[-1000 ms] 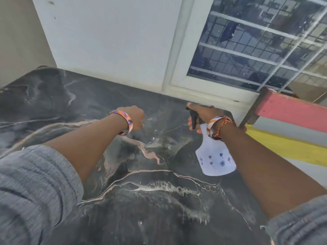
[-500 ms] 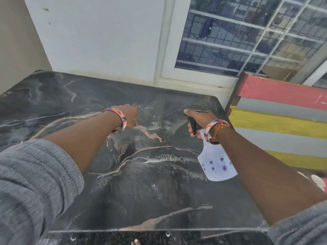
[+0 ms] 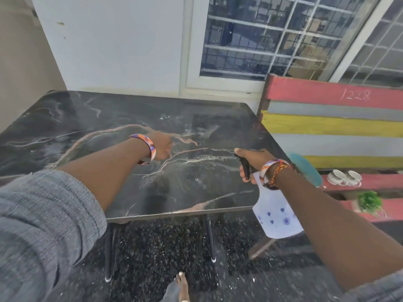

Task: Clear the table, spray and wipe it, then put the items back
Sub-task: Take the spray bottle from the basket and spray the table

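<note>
The black marble-patterned table [image 3: 135,118] fills the middle of the head view, with pale wet streaks and droplets on its top. My left hand [image 3: 162,148] hovers over the table's centre with fingers curled in; nothing shows in it. My right hand [image 3: 250,163] grips the black trigger head of a white spray bottle [image 3: 277,216] printed with small blue flowers. The bottle hangs tilted over the table's near right corner, nozzle pointing left across the top.
A red, grey and yellow striped bench [image 3: 331,125] stands right of the table, carrying a teal plate [image 3: 306,168], white cups [image 3: 344,177] and a green plant [image 3: 369,201]. Wall and barred window lie behind. My bare foot [image 3: 182,284] is on the speckled floor.
The view has pulled back, so the table's near edge, its legs and the floor now show. Both hands sit nearer the front edge, and the bottle now overhangs the near right corner.
</note>
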A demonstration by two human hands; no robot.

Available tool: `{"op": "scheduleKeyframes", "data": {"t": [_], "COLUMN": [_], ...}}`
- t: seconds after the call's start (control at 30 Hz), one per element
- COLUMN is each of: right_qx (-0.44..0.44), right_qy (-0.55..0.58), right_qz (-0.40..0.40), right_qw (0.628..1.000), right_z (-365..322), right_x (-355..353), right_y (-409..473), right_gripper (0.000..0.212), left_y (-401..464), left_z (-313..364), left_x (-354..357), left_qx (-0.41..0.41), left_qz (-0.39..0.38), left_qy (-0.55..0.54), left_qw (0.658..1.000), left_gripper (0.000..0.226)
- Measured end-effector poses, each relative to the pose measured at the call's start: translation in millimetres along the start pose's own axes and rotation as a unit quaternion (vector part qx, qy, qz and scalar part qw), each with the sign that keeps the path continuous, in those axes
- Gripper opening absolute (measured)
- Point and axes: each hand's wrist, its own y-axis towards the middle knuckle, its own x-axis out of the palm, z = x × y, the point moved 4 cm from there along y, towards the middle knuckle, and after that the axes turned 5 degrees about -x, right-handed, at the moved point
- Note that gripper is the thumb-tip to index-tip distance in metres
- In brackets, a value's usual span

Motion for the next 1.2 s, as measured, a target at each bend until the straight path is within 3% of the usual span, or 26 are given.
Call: {"op": "scheduleKeyframes", "data": {"t": [0.3, 0.5, 0.73, 0.9, 1.03, 1.2], "right_qx": [-0.020, -0.006, -0.109, -0.085, -0.087, -0.115], "right_qy": [0.005, 0.000, -0.053, -0.052, 0.006, -0.024], "right_qz": [-0.029, -0.175, -0.210, -0.225, -0.167, -0.050], "right_qw": [0.999, 0.985, 0.970, 0.969, 0.982, 0.992], "right_z": [4, -47, -109, -155, -195, -220], "right_x": [96, 183, 323, 394, 418, 396], "right_y": [-57, -77, -76, -48, -14, 28], "right_gripper": [0.038, 0.038, 0.036, 0.038, 0.034, 0.034], "left_y": [-53, -87, -120, -123, -99, -54], "left_z": [-81, -171, -292, -377, -412, -414], "left_x": [24, 45, 71, 71, 64, 47], "left_qx": [-0.057, -0.134, -0.212, -0.249, -0.227, -0.170], "left_qz": [-0.007, 0.003, -0.018, -0.010, 0.011, 0.019], "left_qy": [-0.052, -0.078, -0.090, -0.096, -0.106, -0.122], "left_qw": [0.997, 0.988, 0.973, 0.964, 0.968, 0.978], "left_gripper": [0.031, 0.028, 0.028, 0.029, 0.027, 0.028]}}
